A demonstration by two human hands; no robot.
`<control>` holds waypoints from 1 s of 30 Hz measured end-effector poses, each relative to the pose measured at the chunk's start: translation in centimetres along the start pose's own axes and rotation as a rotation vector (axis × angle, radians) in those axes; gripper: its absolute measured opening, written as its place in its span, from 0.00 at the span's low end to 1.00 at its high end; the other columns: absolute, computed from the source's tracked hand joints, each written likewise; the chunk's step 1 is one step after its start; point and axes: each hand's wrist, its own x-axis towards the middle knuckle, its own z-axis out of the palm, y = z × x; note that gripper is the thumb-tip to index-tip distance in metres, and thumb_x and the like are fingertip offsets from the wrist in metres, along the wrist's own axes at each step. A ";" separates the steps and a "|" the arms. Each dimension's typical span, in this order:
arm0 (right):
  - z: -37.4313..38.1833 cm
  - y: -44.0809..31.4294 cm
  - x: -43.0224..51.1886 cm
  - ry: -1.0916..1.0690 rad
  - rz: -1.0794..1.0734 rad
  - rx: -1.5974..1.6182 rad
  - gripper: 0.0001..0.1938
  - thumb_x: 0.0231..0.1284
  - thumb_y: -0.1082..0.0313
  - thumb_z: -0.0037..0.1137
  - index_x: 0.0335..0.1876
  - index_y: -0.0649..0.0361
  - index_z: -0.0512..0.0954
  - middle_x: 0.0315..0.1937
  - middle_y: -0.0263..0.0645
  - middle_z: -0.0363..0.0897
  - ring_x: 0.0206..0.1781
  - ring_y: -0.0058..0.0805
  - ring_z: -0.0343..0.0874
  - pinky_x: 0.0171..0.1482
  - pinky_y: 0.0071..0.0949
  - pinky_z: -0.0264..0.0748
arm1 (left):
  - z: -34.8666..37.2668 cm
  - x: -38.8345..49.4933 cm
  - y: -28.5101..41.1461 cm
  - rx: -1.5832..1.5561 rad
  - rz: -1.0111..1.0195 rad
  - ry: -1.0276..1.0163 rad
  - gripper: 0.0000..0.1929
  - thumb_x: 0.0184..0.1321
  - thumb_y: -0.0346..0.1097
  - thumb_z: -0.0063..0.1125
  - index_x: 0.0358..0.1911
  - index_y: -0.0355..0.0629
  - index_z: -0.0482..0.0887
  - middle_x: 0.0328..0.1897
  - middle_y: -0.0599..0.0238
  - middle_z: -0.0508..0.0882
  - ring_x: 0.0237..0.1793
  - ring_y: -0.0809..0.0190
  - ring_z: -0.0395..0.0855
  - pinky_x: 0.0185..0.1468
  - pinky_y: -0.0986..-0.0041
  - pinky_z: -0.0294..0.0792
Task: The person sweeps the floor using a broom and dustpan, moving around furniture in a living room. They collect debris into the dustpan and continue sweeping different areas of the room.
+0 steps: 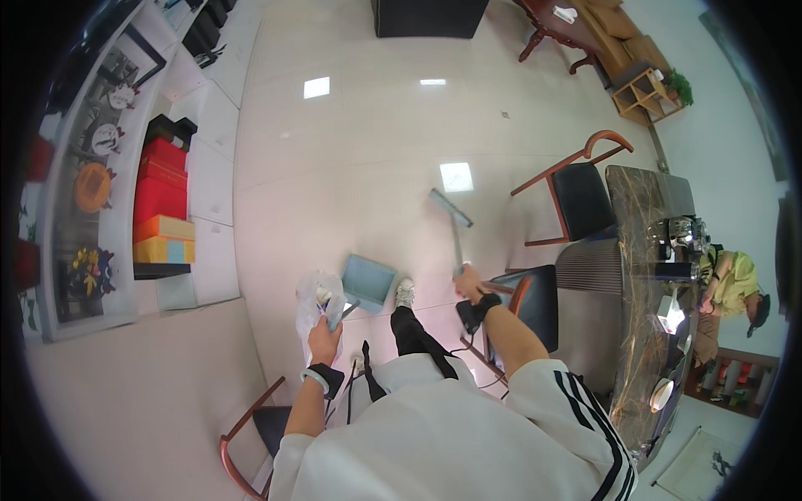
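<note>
My right hand point(470, 285) is closed around the stick of a broom point(456, 235), out to the right of my body. Its narrow grey-blue head point(451, 208) lies ahead over the tiles. On the left, my left hand point(324, 341) grips the grey-blue handle of a dustpan point(368, 283). The pan sits on the floor ahead of my shoe, its tray facing up. A translucent plastic bag point(311, 294) hangs at the same hand, with something pale inside that I cannot make out. Whether the fingers also pinch the bag is hidden.
Black-seated wooden chairs point(579, 200) point(532, 307) stand at the right, beside a dark marble table point(648, 325). A person point(733, 282) sits behind it. White shelving point(210, 181) with red boxes point(161, 181) runs along the left. Another chair point(272, 429) is behind my left arm.
</note>
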 end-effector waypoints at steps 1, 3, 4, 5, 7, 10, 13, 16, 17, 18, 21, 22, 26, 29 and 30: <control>0.6 -0.2 -0.2 -0.003 -0.001 0.013 0.12 0.47 0.68 0.57 0.33 0.62 0.68 0.17 0.43 0.74 0.17 0.37 0.76 0.18 0.33 0.72 | 0.5 1.0 1.2 -0.015 0.012 -0.010 0.21 0.51 0.52 0.61 0.34 0.38 0.76 0.26 0.45 0.81 0.31 0.40 0.80 0.35 0.51 0.71; 0.8 0.2 -2.0 -0.091 -0.216 -0.030 0.08 0.46 0.71 0.56 0.31 0.63 0.70 0.20 0.46 0.76 0.16 0.40 0.75 0.17 0.34 0.71 | 1.2 2.8 3.5 0.007 0.017 -0.022 0.22 0.51 0.52 0.61 0.34 0.38 0.76 0.26 0.45 0.81 0.31 0.40 0.80 0.35 0.51 0.70; 0.8 0.0 -2.8 -0.166 -0.230 -0.091 0.10 0.46 0.72 0.55 0.35 0.65 0.71 0.20 0.46 0.76 0.15 0.38 0.75 0.16 0.33 0.69 | 1.6 3.6 4.5 0.043 0.009 -0.026 0.21 0.51 0.51 0.61 0.35 0.38 0.76 0.26 0.45 0.81 0.31 0.40 0.80 0.35 0.51 0.71; 0.5 -0.4 -3.4 -0.269 -0.138 -0.172 0.12 0.46 0.73 0.55 0.39 0.67 0.73 0.20 0.46 0.76 0.15 0.37 0.74 0.15 0.33 0.68 | 1.8 4.2 5.3 0.084 -0.006 -0.028 0.21 0.51 0.51 0.60 0.35 0.38 0.76 0.26 0.45 0.82 0.31 0.40 0.80 0.35 0.51 0.71; -2.2 -0.4 -4.9 -0.484 -0.027 0.102 0.17 0.44 0.76 0.52 0.45 0.69 0.73 0.17 0.45 0.75 0.14 0.33 0.75 0.16 0.32 0.70 | 1.7 5.4 6.3 0.079 0.044 -0.008 0.20 0.52 0.50 0.60 0.36 0.39 0.76 0.26 0.46 0.82 0.31 0.40 0.80 0.35 0.51 0.71; -6.7 -2.0 -4.9 -0.685 0.162 0.327 0.20 0.48 0.78 0.54 0.51 0.67 0.73 0.16 0.40 0.73 0.12 0.25 0.70 0.13 0.26 0.64 | 0.6 7.0 6.8 0.096 0.025 -0.024 0.20 0.52 0.49 0.60 0.38 0.39 0.76 0.27 0.46 0.82 0.32 0.41 0.81 0.35 0.52 0.71; -9.6 -3.1 -5.3 -0.678 0.234 0.417 0.24 0.50 0.79 0.53 0.57 0.67 0.69 0.18 0.41 0.72 0.12 0.24 0.67 0.14 0.25 0.60 | -0.1 7.9 7.0 0.059 0.075 0.032 0.20 0.52 0.49 0.61 0.36 0.39 0.76 0.26 0.46 0.82 0.31 0.41 0.80 0.34 0.52 0.70; -11.4 -3.8 -4.0 -0.563 0.229 0.505 0.24 0.51 0.79 0.52 0.58 0.68 0.66 0.19 0.39 0.70 0.13 0.23 0.65 0.14 0.25 0.59 | -0.4 8.2 7.1 0.049 0.077 0.058 0.21 0.51 0.51 0.61 0.35 0.40 0.75 0.25 0.46 0.82 0.30 0.41 0.80 0.33 0.52 0.70; -11.6 -4.1 -3.3 -0.525 0.255 0.507 0.25 0.51 0.79 0.51 0.58 0.68 0.65 0.19 0.39 0.69 0.13 0.23 0.65 0.14 0.25 0.59 | -0.5 8.2 7.1 0.055 0.059 0.053 0.21 0.51 0.52 0.62 0.35 0.40 0.75 0.25 0.46 0.82 0.29 0.41 0.80 0.33 0.52 0.70; -11.9 -4.5 -2.4 -0.520 0.248 0.531 0.26 0.50 0.79 0.50 0.59 0.68 0.62 0.18 0.38 0.67 0.13 0.24 0.65 0.14 0.26 0.60 | -0.5 8.2 7.2 0.045 0.051 0.050 0.21 0.51 0.53 0.61 0.35 0.40 0.75 0.25 0.46 0.81 0.29 0.41 0.80 0.33 0.52 0.70; -11.3 -5.9 0.6 -0.397 0.126 0.465 0.29 0.49 0.78 0.51 0.60 0.66 0.60 0.18 0.38 0.67 0.12 0.26 0.65 0.12 0.27 0.61 | -0.5 8.8 7.3 0.028 0.043 0.014 0.22 0.51 0.53 0.61 0.35 0.40 0.75 0.25 0.46 0.81 0.30 0.41 0.81 0.34 0.53 0.70; -10.5 -6.4 1.6 -0.321 0.116 0.394 0.26 0.47 0.77 0.51 0.57 0.68 0.61 0.18 0.41 0.68 0.12 0.30 0.69 0.11 0.31 0.63 | -0.3 9.1 7.4 0.028 0.044 -0.015 0.21 0.51 0.51 0.61 0.36 0.40 0.75 0.25 0.46 0.82 0.30 0.42 0.81 0.35 0.53 0.70; -6.0 -7.4 3.7 -0.177 -0.036 -0.025 0.20 0.46 0.77 0.50 0.48 0.68 0.62 0.19 0.50 0.73 0.16 0.38 0.76 0.13 0.36 0.67 | 0.5 10.8 8.0 0.026 0.076 -0.113 0.22 0.49 0.51 0.61 0.38 0.38 0.75 0.27 0.45 0.82 0.33 0.42 0.81 0.38 0.52 0.71; -3.5 -6.9 2.5 -0.356 0.045 -0.053 0.21 0.45 0.76 0.53 0.50 0.70 0.68 0.18 0.46 0.74 0.16 0.36 0.76 0.16 0.32 0.69 | 0.9 12.5 8.6 -0.005 0.138 -0.173 0.23 0.48 0.49 0.61 0.40 0.37 0.76 0.29 0.45 0.82 0.33 0.42 0.81 0.39 0.52 0.71; -3.5 -6.7 1.7 -0.434 -0.034 -0.035 0.23 0.45 0.77 0.54 0.52 0.70 0.68 0.19 0.45 0.74 0.16 0.34 0.75 0.16 0.30 0.68 | 0.9 13.3 8.8 -0.019 0.163 -0.188 0.22 0.48 0.48 0.60 0.40 0.38 0.76 0.29 0.45 0.82 0.33 0.42 0.81 0.39 0.52 0.71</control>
